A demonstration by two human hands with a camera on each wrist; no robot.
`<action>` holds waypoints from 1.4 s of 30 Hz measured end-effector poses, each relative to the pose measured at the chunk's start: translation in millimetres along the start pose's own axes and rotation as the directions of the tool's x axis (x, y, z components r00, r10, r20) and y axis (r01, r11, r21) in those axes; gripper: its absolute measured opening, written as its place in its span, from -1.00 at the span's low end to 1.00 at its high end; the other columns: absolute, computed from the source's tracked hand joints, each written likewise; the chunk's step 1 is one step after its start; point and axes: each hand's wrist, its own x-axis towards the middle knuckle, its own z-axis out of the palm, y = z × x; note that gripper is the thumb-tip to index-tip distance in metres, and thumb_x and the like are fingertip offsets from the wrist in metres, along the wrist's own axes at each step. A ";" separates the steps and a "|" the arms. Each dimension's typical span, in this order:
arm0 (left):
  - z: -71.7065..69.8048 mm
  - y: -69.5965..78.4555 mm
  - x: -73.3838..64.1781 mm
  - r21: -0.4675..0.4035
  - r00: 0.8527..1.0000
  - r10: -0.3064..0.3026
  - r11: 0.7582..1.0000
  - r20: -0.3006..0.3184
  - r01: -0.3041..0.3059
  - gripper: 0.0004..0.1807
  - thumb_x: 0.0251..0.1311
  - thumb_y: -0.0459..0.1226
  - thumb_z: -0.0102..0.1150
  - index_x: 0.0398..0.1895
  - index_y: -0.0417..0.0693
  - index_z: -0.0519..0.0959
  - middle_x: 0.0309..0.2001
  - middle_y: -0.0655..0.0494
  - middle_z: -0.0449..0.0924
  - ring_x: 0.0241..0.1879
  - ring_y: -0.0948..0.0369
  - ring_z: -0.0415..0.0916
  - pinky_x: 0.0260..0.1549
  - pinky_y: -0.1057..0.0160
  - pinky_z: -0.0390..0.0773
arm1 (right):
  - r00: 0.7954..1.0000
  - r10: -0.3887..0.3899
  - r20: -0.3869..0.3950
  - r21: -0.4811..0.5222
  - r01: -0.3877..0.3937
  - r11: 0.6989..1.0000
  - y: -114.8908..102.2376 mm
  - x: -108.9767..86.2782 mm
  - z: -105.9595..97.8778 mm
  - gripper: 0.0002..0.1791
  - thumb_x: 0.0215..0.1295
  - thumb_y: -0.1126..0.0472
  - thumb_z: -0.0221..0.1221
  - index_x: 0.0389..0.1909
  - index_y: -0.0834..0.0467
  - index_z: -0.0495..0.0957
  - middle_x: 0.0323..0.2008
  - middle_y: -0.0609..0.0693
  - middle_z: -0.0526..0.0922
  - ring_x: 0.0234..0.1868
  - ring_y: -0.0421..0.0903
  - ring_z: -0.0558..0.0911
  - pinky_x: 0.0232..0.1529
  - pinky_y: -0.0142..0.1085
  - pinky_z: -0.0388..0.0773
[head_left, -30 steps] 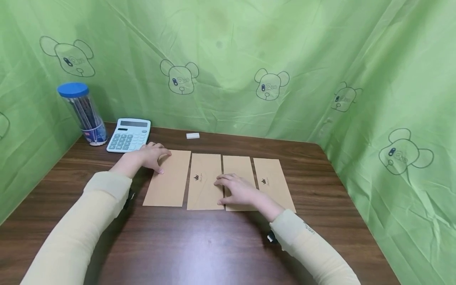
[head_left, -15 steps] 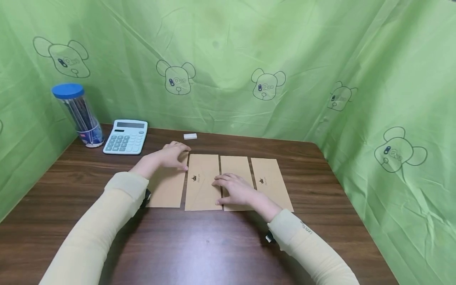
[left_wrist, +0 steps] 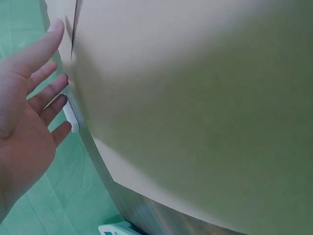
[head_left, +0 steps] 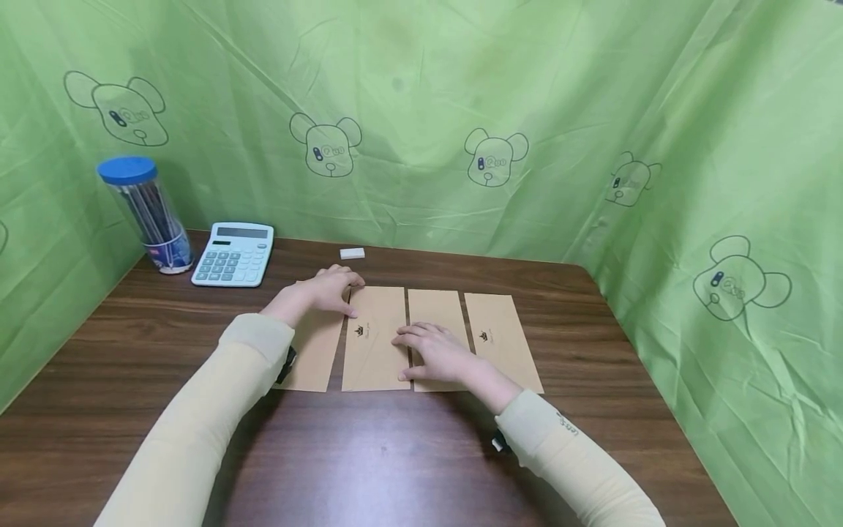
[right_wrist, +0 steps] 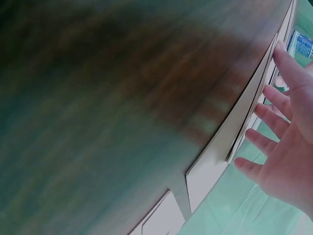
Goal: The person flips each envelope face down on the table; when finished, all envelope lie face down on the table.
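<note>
Several brown kraft envelopes lie flat in a row on the table. My left hand [head_left: 323,290] is over the far right part of the leftmost envelope [head_left: 319,351], fingers spread loosely toward the second envelope [head_left: 375,366]. That leftmost envelope is partly covered by the hand and sleeve. My right hand [head_left: 437,355] lies over the third envelope [head_left: 435,301], its fingertips and thumb reaching the right edge of the second. A small crown print marks the second and the rightmost envelope [head_left: 508,355]. Both wrist views show loosely extended fingers gripping nothing.
A light blue calculator [head_left: 233,255] sits at the back left, beside a clear tube of pens [head_left: 154,216] with a blue lid. A small white block [head_left: 352,253] lies near the back edge. Green curtain [head_left: 408,110] encloses the back and sides of the wooden table [head_left: 369,454].
My left hand has moved right, from the leftmost envelope's left edge to its right side. That envelope's near end has shifted slightly left and nearer. My right hand has stayed put.
</note>
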 end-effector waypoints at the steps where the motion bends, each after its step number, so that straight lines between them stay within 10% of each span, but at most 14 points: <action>1: -0.4 0.0 1.2 0.002 1.000 -0.001 1.000 0.004 0.001 -0.28 -0.04 -0.04 0.40 0.19 -0.15 0.42 0.07 -0.08 0.45 0.15 -0.06 0.24 0.11 -0.12 0.20 | 1.000 0.000 0.000 -0.001 0.000 1.000 0.0 0.1 0.0 -0.26 0.10 -0.29 0.20 0.29 -0.07 0.36 0.36 -0.06 0.29 0.39 0.05 0.21 0.36 0.02 0.10; 15: -14.5 1.6 14.3 -0.114 0.992 0.112 0.986 -0.059 -0.118 -0.57 -0.07 -0.39 0.38 -0.06 -0.20 0.53 -0.05 -0.15 0.50 0.00 -0.04 0.44 0.08 0.00 0.39 | 1.000 0.005 -0.002 0.015 -0.004 1.000 -0.7 -0.4 -0.1 -0.27 0.11 -0.26 0.22 0.28 -0.05 0.37 0.35 -0.07 0.30 0.38 0.03 0.22 0.37 -0.02 0.10; 23: -16.7 -2.1 14.8 -0.122 0.983 0.155 0.978 -0.103 -0.167 -0.50 -0.20 -0.64 0.04 -0.13 -0.13 0.60 -0.01 -0.09 0.47 -0.02 -0.01 0.43 0.01 0.02 0.43 | 1.000 -0.004 0.008 0.010 0.004 1.000 -1.4 -1.2 -1.9 -0.27 0.12 -0.25 0.22 0.28 -0.03 0.36 0.35 -0.05 0.30 0.39 0.04 0.21 0.38 -0.04 0.08; 42: -32.2 -2.5 7.3 -0.107 0.956 0.226 0.963 -0.186 -0.248 -0.74 0.00 -0.51 0.19 -0.25 -0.08 0.68 -0.07 -0.03 0.55 0.05 0.01 0.44 0.17 0.01 0.33 | 0.991 -0.092 -0.096 0.161 0.107 0.981 -10.7 -3.6 -28.3 -0.20 0.09 -0.17 0.28 0.30 0.11 0.32 0.31 0.13 0.34 0.39 0.15 0.18 0.38 0.04 0.03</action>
